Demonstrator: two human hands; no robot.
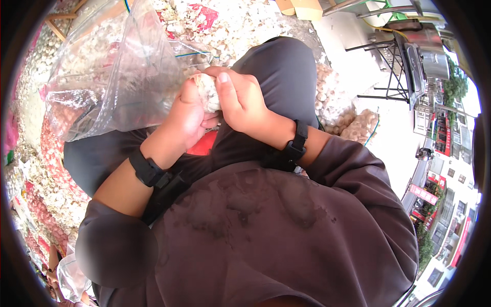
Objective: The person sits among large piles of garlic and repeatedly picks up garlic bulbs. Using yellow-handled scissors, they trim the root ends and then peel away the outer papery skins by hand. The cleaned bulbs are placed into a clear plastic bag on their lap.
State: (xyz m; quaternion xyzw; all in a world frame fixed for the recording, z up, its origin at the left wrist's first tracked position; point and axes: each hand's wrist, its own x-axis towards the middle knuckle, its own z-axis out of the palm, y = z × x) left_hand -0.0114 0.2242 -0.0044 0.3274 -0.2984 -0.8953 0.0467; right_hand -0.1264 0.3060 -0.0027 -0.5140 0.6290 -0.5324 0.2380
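Buildings [450, 174] are standing along the far right rim, and they are looking tipped over because the view is bending there. Pale ground [391, 120] is stretching out on the right, and dry, papery scraps [66, 207] are covering the left side and the top. A dark brown shirt [266, 230] with damp-looking patches on its front is filling the lower middle. Dark trousers [279, 66] are showing above it, with both knees bending outward. A big clear plastic bag [138, 77] is spreading over the left leg, and one side of it is reaching in behind the left hand [186, 112]. Past the right knee, pale round bulbs [330, 94] are sitting in a pile, with a small net sack [360, 125] of more bulbs lying beside them.

Both hands are meeting in the middle, above the lap. The left hand is curling its fingers around a white papery lump [208, 93]. The right hand [243, 100] is pinching the lump's other side, with its thumb lying along the edge. A black band [144, 171] is wrapping the left wrist, and another is wrapping the right. Something red [203, 143] is peeking out between the legs, just below the hands. The lump is resting between the two hands, and its lower part is hiding, so I cannot tell its whole shape.
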